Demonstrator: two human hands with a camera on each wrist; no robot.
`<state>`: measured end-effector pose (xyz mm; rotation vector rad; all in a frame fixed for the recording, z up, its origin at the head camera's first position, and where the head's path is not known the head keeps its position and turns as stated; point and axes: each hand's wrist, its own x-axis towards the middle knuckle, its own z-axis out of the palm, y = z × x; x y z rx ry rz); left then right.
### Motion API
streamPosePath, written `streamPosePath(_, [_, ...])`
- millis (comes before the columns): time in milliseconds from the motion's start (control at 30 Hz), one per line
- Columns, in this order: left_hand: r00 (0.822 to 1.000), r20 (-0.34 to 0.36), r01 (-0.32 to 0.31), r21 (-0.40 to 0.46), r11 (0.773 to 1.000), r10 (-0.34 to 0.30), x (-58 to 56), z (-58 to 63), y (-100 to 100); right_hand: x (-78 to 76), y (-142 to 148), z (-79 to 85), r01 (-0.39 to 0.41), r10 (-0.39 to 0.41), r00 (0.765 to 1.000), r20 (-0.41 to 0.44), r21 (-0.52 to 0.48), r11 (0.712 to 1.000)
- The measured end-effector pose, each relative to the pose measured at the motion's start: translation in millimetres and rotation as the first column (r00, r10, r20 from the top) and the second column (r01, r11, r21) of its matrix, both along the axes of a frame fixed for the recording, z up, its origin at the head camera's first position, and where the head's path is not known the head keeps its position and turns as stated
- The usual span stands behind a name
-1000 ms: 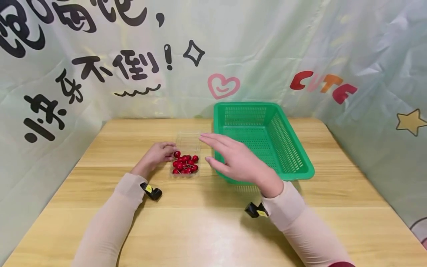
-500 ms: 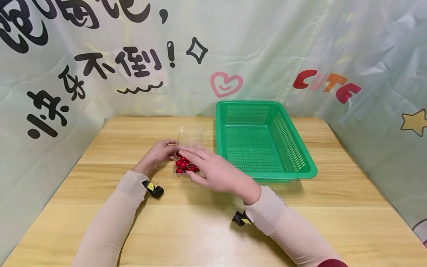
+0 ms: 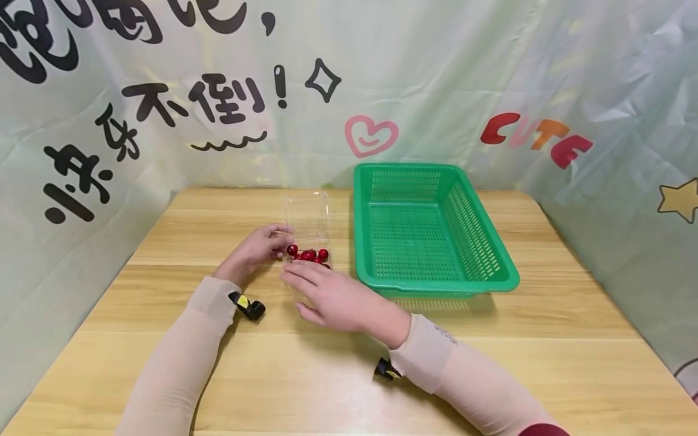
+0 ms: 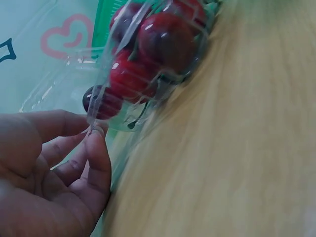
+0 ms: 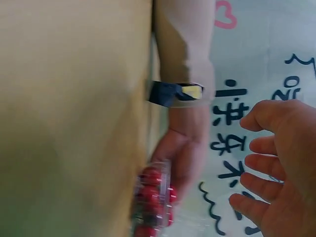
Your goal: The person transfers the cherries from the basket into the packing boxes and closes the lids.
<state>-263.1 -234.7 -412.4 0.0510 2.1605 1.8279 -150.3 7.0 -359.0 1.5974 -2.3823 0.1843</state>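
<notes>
A clear plastic clamshell box (image 4: 123, 121) of red cherries (image 3: 308, 255) lies on the table with its hinged lid (image 3: 306, 217) raised at the back. My left hand (image 3: 263, 247) is at the box's left side; in the left wrist view its thumb and fingers pinch the rim beside a dark cherry (image 4: 101, 102). Over the near part of the box, my right hand (image 3: 338, 298) hides some of the cherries in the head view. Its fingers (image 5: 260, 145) are loosely bent and hold nothing in the right wrist view.
A green perforated plastic basket (image 3: 436, 284) stands to the right of the box, its inside showing bare. The wooden table (image 3: 262, 375) is bordered at the back and sides by a printed curtain (image 3: 425, 79).
My right hand has moved left from beside the basket to over the box's near side. The lid has come up steeper. My left hand stays at the box's left edge.
</notes>
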Motion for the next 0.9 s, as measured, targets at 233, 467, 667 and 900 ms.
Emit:
streamPosePath(233, [0.998,-0.012,0.055,-0.012,0.998,-0.055,2.0,4.8,-3,-8.4,-3,-19.2,0.046,-0.057,0.990,0.127,0.084,0.995])
streamPosePath(467, [0.995,-0.039,0.088,-0.033,0.996,-0.089,0.0,5.8,-5,-15.6,-1,-29.0,0.088,-0.122,0.974,0.188,0.179,0.980])
streamPosePath(667, [0.982,-0.108,0.143,-0.120,0.982,-0.156,2.3,15.0,-12,-17.7,0,-30.1,0.086,-0.132,0.966,0.222,0.202,0.976])
streamPosePath(900, [0.938,-0.261,0.164,-0.249,0.955,-0.229,8.5,37.3,-15,-20.9,0,-32.4,0.070,-0.116,0.961,0.250,0.186,0.980])
